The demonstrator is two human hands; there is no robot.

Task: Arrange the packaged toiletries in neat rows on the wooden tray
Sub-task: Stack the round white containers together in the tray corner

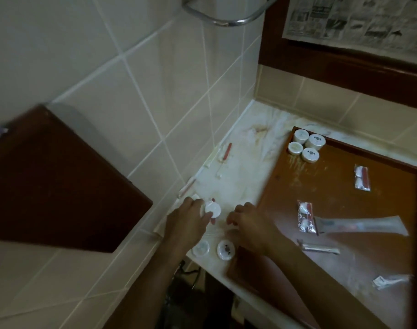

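Note:
A wooden tray [340,193] lies on the marble counter at the right. Several round white packs [306,145] sit grouped in its far left corner. Flat clear sachets [362,178] [306,216], a long clear tube pack [362,225] and two small packs [320,248] [390,281] lie scattered on the tray. My left hand [191,218] grips a round white pack [212,210] on the counter left of the tray. My right hand [248,222] hovers beside it, fingers curled over the counter; I cannot see anything in it. Two more round packs [201,248] [225,250] lie near the counter's front edge.
Thin wrapped sticks [223,154] [187,186] lie along the tiled wall at the counter's left edge. A dark wooden panel [53,181] juts out at the left. A chrome rail [226,20] hangs above, and a framed mirror edge with newspaper [354,20] is at the upper right.

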